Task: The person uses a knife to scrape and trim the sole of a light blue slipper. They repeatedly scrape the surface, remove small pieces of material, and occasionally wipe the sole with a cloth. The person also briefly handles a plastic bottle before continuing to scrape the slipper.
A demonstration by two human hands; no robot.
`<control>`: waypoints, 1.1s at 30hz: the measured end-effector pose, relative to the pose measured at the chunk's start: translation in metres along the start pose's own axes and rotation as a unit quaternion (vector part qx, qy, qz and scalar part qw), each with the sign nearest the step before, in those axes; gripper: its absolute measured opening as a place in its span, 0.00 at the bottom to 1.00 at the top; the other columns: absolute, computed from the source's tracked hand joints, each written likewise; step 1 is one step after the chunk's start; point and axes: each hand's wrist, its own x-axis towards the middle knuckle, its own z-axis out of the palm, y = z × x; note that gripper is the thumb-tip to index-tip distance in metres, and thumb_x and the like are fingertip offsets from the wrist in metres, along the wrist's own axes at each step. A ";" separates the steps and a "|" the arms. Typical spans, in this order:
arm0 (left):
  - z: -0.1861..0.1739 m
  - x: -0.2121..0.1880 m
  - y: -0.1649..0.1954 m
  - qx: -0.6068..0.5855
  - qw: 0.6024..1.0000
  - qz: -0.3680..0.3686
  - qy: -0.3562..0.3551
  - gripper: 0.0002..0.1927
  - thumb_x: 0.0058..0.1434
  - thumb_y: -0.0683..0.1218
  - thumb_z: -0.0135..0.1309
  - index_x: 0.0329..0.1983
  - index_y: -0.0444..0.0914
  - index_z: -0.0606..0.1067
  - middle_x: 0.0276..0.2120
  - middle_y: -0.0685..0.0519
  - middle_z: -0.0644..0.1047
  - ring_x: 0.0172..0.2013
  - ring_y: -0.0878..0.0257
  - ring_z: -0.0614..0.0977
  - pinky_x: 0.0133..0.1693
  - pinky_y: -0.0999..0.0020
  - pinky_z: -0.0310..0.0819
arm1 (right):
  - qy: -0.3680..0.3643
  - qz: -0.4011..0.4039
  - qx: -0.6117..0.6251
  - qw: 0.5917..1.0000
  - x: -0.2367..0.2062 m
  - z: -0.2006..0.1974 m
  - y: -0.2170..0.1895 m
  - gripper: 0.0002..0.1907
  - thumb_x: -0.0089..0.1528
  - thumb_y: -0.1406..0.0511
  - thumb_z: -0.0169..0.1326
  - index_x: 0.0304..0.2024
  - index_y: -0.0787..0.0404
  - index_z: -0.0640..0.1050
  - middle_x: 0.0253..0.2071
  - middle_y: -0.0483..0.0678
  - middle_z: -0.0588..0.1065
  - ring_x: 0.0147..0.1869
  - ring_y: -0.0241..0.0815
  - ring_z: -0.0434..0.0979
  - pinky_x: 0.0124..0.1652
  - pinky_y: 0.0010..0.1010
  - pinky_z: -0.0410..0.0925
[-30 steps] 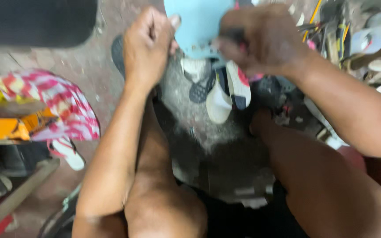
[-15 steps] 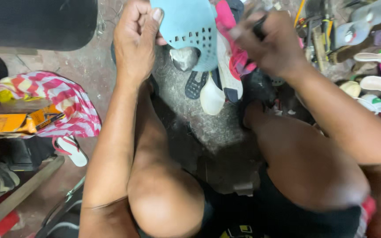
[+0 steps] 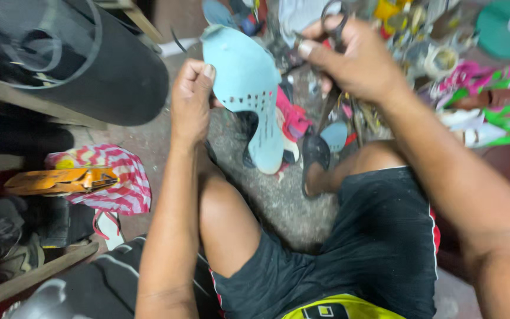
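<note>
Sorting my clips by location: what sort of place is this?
Probably a cobbler's or shoe-repair spot on a bare floor. The left hand holds a light blue perforated shoe upper, the right hand holds scissors, and sandals lie around.

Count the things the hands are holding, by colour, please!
Light blue: 1, the shoe piece in the left hand
Grey metal: 1, the scissors in the right hand
Total: 2
</note>
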 end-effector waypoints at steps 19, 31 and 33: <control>0.104 -0.145 0.033 -0.536 0.844 0.007 0.003 0.50 0.67 0.75 0.38 0.81 0.38 0.49 0.77 0.35 0.55 0.72 0.35 0.62 0.73 0.42 0.56 | -0.021 -0.027 0.115 0.993 -0.108 0.079 0.024 0.15 0.60 0.68 0.65 0.45 0.60 0.73 0.33 0.40 0.74 0.29 0.27 0.73 0.24 0.21 0.65; 0.084 -0.135 0.019 -0.604 0.795 0.051 -0.018 0.51 0.65 0.81 0.33 0.80 0.44 0.49 0.75 0.33 0.52 0.70 0.34 0.61 0.66 0.38 0.61 | 0.049 -0.278 -0.385 0.879 -0.127 0.130 -0.003 0.09 0.63 0.65 0.65 0.37 0.59 0.76 0.34 0.48 0.73 0.33 0.50 0.77 0.35 0.40 0.66; 0.083 -0.134 0.016 -0.603 0.796 0.045 -0.023 0.50 0.65 0.80 0.32 0.80 0.45 0.49 0.75 0.33 0.53 0.71 0.35 0.61 0.66 0.39 0.62 | 0.049 -0.279 -0.416 0.864 -0.121 0.131 -0.001 0.10 0.63 0.64 0.65 0.37 0.59 0.76 0.34 0.48 0.73 0.32 0.51 0.75 0.34 0.40 0.66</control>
